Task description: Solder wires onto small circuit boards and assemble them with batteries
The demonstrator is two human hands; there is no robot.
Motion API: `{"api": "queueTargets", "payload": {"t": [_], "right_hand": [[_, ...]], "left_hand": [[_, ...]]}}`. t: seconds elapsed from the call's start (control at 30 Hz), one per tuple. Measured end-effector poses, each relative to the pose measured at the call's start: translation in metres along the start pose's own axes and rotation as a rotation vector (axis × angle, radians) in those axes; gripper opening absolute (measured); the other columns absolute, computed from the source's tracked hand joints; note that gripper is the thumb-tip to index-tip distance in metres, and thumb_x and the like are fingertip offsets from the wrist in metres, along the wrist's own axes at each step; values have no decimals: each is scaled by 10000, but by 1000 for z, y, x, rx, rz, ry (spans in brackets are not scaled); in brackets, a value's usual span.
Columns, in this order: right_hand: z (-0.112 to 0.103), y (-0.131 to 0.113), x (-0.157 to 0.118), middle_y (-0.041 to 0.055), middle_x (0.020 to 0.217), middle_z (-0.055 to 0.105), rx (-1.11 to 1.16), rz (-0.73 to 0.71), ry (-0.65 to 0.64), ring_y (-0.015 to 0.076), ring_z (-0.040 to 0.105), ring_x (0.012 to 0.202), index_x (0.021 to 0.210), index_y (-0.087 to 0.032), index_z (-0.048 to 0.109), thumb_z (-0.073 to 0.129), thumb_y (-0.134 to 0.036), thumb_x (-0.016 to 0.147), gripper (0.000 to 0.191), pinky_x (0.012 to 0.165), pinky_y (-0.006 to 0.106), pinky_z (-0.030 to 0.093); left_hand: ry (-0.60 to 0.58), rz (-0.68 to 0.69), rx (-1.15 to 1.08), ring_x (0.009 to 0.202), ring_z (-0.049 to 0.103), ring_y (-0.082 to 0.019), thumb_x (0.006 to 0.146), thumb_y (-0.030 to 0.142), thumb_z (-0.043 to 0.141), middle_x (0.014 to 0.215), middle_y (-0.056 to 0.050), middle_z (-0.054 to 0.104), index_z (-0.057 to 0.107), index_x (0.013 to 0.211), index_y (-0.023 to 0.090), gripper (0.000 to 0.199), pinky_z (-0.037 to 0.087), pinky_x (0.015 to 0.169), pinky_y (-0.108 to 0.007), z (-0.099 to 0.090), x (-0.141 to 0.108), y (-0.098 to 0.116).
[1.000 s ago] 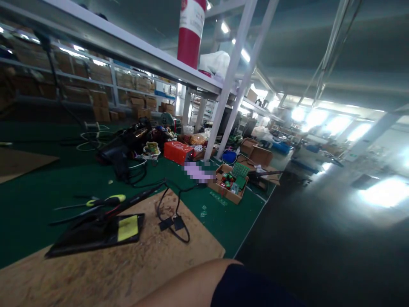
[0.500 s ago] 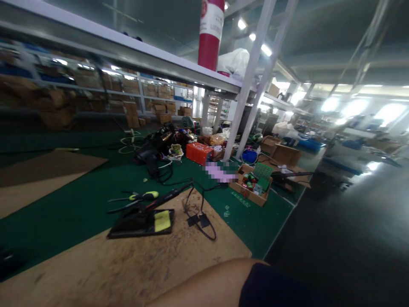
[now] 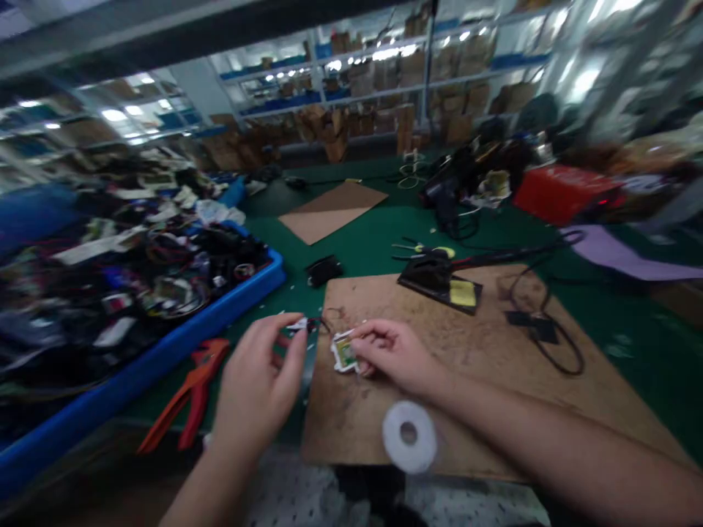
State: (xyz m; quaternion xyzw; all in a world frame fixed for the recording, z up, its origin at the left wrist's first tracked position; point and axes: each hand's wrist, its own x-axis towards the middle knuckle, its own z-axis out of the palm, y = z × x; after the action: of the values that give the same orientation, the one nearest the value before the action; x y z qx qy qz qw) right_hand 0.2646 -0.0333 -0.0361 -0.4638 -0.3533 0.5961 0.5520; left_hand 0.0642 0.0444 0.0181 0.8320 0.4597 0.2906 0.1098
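Note:
In the head view my right hand (image 3: 389,353) pinches the edge of a small green circuit board (image 3: 346,354) set in a white plastic frame, just above the wooden board (image 3: 461,410). My left hand (image 3: 266,369) is closed at thumb and forefinger on a small white part (image 3: 298,324). Dark and red thin wires (image 3: 317,322) run from that part toward the circuit board. Blur hides the part's exact kind. Below my right wrist lies a white ring-shaped roll (image 3: 409,437), and orange-handled pliers (image 3: 192,391) rest left of my left hand.
A blue bin (image 3: 274,267) heaped with electronic parts fills the left. Behind the hands are a black object (image 3: 324,270), a soldering iron stand (image 3: 439,278) with a yellow sponge, and pliers (image 3: 420,250). A looped cable (image 3: 576,351) and a red box (image 3: 565,194) are on the right.
The view has swung left and down. Earlier only a forearm and sleeve showed at the bottom; now both hands, the small circuit board, the roll and the blue bin are in sight.

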Motion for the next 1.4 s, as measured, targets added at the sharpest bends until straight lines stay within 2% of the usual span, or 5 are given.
{"api": "queueTargets", "payload": {"t": [0.13,0.37,0.57,1.07,1.4], "right_hand": [[-7,3,5,-31,666,657,10,-14,-4,53,601,557,969,-159,675,812,-502,733,438,553,171,479],[-8,0,0,2,712,684,-31,-26,-22,51,596,583,935,-142,720,821,-430,748,358,553,160,478],[-8,-1,-4,15,761,694,-111,-68,-68,72,612,629,961,-156,735,744,-433,829,307,597,194,513],[-8,1,-3,10,765,686,-389,-215,-70,79,583,646,931,-179,747,676,-347,887,188,573,190,464],[-11,-1,-4,-7,815,699,-632,-383,-91,80,626,687,922,-234,749,651,-290,909,113,623,194,497]], "left_hand": [[-130,72,-100,996,663,-216,995,283,516,1194,-80,683,648,1191,212,247,541,830,-325,16,-21,25],[-180,73,-143,1205,631,-230,974,227,557,1361,-104,638,500,1408,186,440,520,1020,-367,28,-55,46],[-178,12,-242,967,683,-172,975,218,570,1228,-66,692,570,1327,208,352,555,855,-296,27,-46,38],[-194,167,-255,854,657,-137,975,219,604,982,-26,729,683,1005,175,95,501,761,-248,26,-20,29],[-247,206,164,790,595,-195,1003,221,445,900,-53,622,561,901,194,157,414,640,-309,25,-31,39]]}}
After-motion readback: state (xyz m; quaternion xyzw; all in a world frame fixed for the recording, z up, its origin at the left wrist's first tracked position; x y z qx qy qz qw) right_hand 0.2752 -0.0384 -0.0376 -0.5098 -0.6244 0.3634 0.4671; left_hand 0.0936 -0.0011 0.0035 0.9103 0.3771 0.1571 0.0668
